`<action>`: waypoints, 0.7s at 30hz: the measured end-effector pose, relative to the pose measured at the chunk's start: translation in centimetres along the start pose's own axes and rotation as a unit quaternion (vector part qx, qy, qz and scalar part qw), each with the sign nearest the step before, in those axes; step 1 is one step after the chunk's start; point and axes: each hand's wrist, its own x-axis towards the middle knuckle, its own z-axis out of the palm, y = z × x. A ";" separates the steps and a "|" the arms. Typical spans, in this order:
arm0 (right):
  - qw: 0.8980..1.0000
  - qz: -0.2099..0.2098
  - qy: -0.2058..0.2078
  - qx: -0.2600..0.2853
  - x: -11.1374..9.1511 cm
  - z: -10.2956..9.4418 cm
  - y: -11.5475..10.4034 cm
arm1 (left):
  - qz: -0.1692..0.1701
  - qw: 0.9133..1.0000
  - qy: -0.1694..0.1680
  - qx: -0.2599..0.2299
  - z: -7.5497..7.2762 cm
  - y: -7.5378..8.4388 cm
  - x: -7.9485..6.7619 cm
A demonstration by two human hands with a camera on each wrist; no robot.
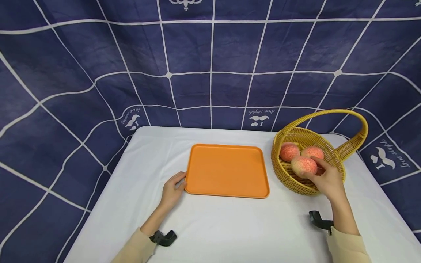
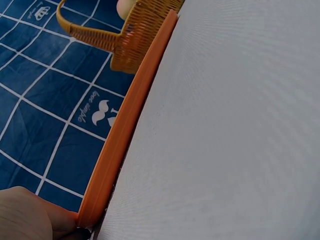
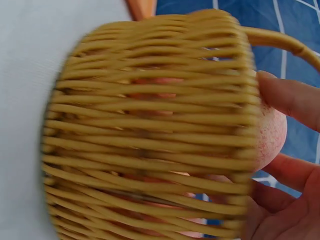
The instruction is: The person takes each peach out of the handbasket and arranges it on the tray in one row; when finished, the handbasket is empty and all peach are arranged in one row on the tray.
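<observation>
My right hand (image 1: 329, 180) holds a pink and yellow peach (image 1: 303, 165) between thumb and fingers, at the near right side of a woven basket (image 1: 287, 179). Two more peaches sit behind it in the basket, one at the left (image 1: 289, 151) and one at the back (image 1: 312, 151). In the right wrist view the basket wall (image 3: 150, 125) hides much of the held peach (image 3: 272, 132). My left hand (image 1: 172, 190) touches the left edge of an orange tray (image 1: 227, 171) with its fingers fairly straight. The tray lies flat and bears nothing.
The basket's tall arched handle (image 1: 348, 113) rises over its back and right side. A white cloth (image 1: 230, 230) covers the table. Behind it hangs a dark blue curtain (image 1: 236, 47) with white lines. A black wrist mount (image 1: 164, 238) sits on each wrist.
</observation>
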 end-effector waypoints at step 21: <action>0.997 -0.005 0.017 0.079 -1.3 -1.6 -3.8 | 0.007 1.000 0.001 -0.003 -0.2 0.2 0.0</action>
